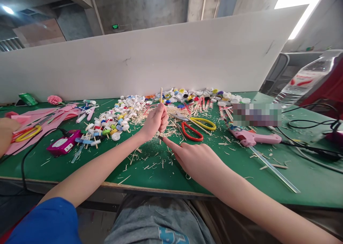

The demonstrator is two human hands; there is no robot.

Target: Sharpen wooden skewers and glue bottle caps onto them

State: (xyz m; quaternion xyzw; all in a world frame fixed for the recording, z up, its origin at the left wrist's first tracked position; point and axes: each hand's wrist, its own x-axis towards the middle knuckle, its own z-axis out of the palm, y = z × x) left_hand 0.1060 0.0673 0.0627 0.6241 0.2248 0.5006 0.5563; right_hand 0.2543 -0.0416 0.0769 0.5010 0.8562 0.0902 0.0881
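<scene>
My left hand point(154, 122) is closed around a thin wooden stick point(161, 94), held upright above the green table. The stick's top pokes out over my fist and its lower end shows just below. My right hand point(194, 158) has its index finger stretched along a small dark blade point(160, 138), whose tip meets the stick's lower end; most of the blade is hidden by the hand. Pale wood shavings point(171, 129) lie heaped behind and around both hands. Scissors with red and yellow handles point(192, 131) rest just beyond my right hand.
Bottle caps on sticks point(109, 124) are piled left, loose caps point(203, 94) along the back panel point(160, 61). A magenta box point(64, 143) with a cable stands left. A pink glue gun point(252, 137) and water bottle point(305, 79) are right. Another person's hand point(5, 133) shows far left.
</scene>
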